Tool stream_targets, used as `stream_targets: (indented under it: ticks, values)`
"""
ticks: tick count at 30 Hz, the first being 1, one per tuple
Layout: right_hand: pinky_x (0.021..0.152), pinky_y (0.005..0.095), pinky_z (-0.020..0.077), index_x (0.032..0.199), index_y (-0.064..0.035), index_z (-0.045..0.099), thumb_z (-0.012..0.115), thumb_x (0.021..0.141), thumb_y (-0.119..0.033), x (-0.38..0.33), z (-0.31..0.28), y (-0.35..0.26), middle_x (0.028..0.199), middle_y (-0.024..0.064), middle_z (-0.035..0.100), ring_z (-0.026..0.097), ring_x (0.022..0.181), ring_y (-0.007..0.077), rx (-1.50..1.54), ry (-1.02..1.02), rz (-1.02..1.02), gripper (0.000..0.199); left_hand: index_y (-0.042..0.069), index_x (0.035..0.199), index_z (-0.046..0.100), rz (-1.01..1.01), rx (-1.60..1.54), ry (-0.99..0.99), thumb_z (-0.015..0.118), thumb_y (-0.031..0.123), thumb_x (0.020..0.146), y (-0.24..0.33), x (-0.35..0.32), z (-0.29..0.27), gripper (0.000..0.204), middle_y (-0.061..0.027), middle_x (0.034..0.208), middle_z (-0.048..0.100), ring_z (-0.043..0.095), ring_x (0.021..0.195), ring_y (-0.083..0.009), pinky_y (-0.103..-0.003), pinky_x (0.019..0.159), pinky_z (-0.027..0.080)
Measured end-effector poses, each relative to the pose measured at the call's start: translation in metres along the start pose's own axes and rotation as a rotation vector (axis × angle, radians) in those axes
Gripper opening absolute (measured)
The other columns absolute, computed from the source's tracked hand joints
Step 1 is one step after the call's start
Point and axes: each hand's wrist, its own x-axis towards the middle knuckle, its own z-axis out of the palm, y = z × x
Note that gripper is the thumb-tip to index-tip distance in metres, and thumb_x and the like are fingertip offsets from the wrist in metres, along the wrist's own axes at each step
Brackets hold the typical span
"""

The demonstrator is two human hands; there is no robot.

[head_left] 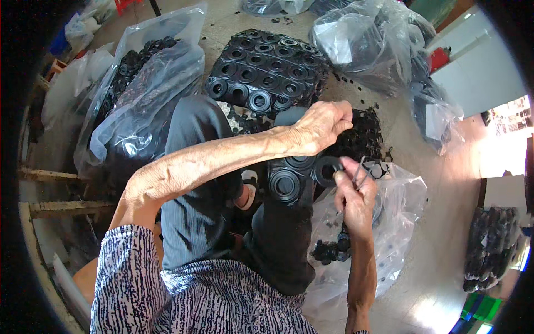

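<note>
My left arm reaches across to the right, and my left hand is closed with its fingertips pressed together; whatever they hold, if anything, is hidden. Below it, my right hand pinches a black rubber ring between thumb and forefinger. A thin metal tool, perhaps tweezers or small scissors, also sits in that hand. Over my right thigh lies a strip of moulded black rubber rings. Beyond my knees a stack of black rubber sheets shows rows of round rings.
Black rubber scraps are heaped past my hands. A clear plastic bag with a few black pieces lies at my right. To my left stands an open bag of black rings. Filled plastic bags stand at the back right.
</note>
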Motion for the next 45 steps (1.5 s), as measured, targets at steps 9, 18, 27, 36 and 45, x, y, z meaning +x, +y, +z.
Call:
stream_targets:
  ticks: [9,18,27,36,45]
  values:
    - [0.033,0.0196,0.0262,0.082,-0.0026,0.056,0.057,0.079,-0.009,0.025,-0.045,0.001,0.059,-0.0021,0.047,0.036,0.039,0.0039,0.399,0.725,-0.181,0.007,0.0,0.082,0.05,0.285,0.274,-0.163,0.052,0.013,0.079,0.003,-0.013,-0.005,0.014,-0.0166,0.08,0.052,0.051,0.076,-0.0348,-0.04,0.064,0.042]
    - [0.034,0.018,0.0289,0.097,0.0036,0.055,0.058,0.078,-0.006,0.012,0.02,-0.031,0.075,0.0036,0.057,0.037,0.04,0.0026,0.124,0.26,-0.145,0.021,0.002,0.096,0.054,-0.224,-0.345,-0.09,0.053,0.018,0.083,0.048,-0.027,-0.036,0.021,-0.001,0.073,0.057,0.049,0.063,-0.0067,-0.022,0.057,0.041]
    - [0.031,0.0172,0.0264,0.084,0.004,0.059,0.058,0.08,-0.014,0.012,0.018,-0.019,0.066,0.0076,0.059,0.037,0.034,0.0035,-0.051,0.122,-0.032,0.019,0.003,0.096,0.06,-0.044,0.108,0.557,0.054,0.02,0.082,-0.045,-0.068,-0.274,0.022,-0.003,0.08,0.061,0.056,0.067,-0.0088,-0.022,0.055,0.048]
    - [0.03,0.0188,0.0234,0.08,0.0058,0.06,0.064,0.074,-0.012,0.009,0.028,-0.014,0.054,0.0025,0.051,0.036,0.033,0.0034,-0.036,-0.022,0.142,0.02,0.005,0.092,0.06,-0.21,0.185,0.425,0.053,0.025,0.082,-0.027,-0.102,-0.266,0.023,0.0004,0.07,0.056,0.047,0.056,-0.0055,-0.019,0.047,0.038]
    - [0.034,0.0197,0.0278,0.08,0.0049,0.058,0.061,0.076,-0.006,0.008,0.032,-0.008,0.053,0.0012,0.049,0.039,0.037,0.0059,0.038,-0.013,0.075,0.012,-0.001,0.095,0.053,-0.282,0.017,-0.121,0.061,0.016,0.077,0.052,-0.094,-0.046,0.026,-0.0145,0.061,0.056,0.057,0.055,-0.0236,-0.031,0.052,0.043]
